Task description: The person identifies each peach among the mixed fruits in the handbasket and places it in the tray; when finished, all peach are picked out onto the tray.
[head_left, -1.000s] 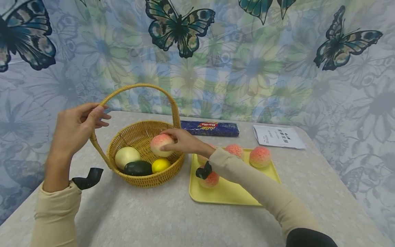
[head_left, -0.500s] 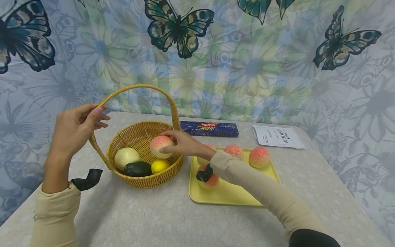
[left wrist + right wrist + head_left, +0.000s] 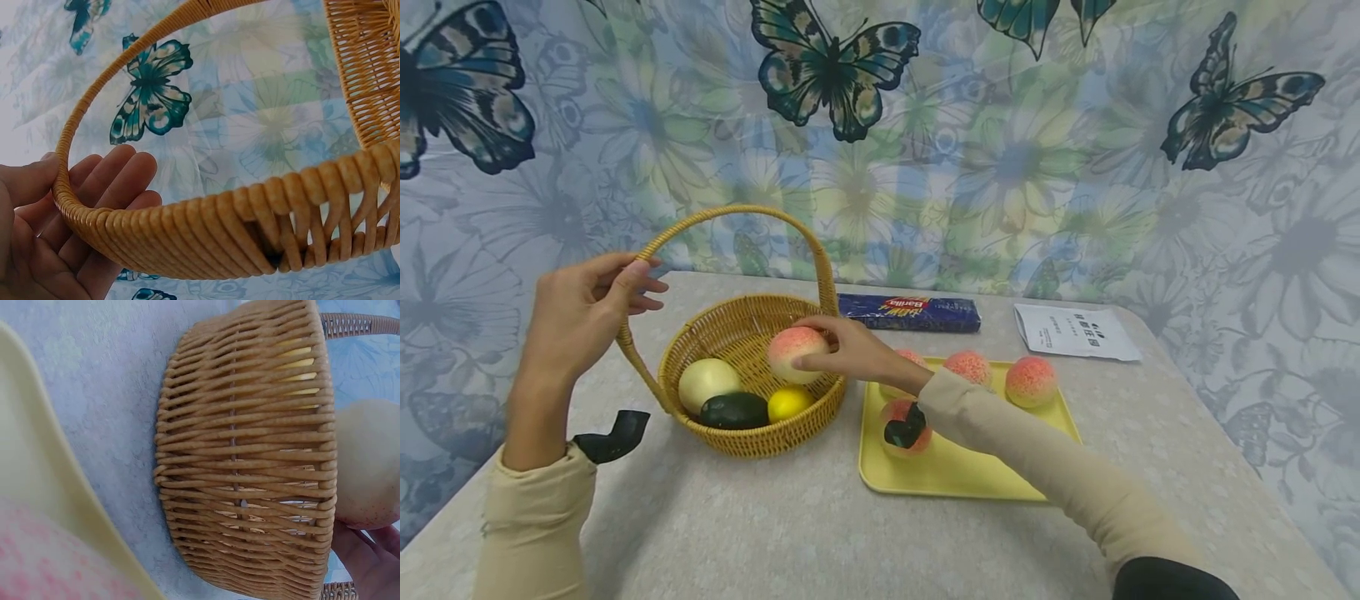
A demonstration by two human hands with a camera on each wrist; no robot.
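Note:
A wicker basket (image 3: 752, 442) stands on the left part of the table. My left hand (image 3: 576, 312) pinches its arched handle (image 3: 150, 234) between thumb and fingers. Over the basket's right side, my right hand (image 3: 850, 346) grips a pink and cream peach (image 3: 793, 354) by its right side. In the right wrist view, the peach (image 3: 369, 462) shows just past the rim, with fingertips against it. Inside the basket lie a pale round fruit (image 3: 709, 383), a dark green oval one (image 3: 733, 411) and a lemon (image 3: 790, 404).
Right of the basket is a yellow tray (image 3: 955, 479) bearing several peaches, one of them a front peach (image 3: 895, 446) partly behind a black wrist mount. A blue Barilla box (image 3: 910, 312) lies behind. A white printed packet (image 3: 1077, 332) is at the back right.
My right hand has shifted slightly to the right with the peach, still over the basket. The left hand keeps its hold on the handle.

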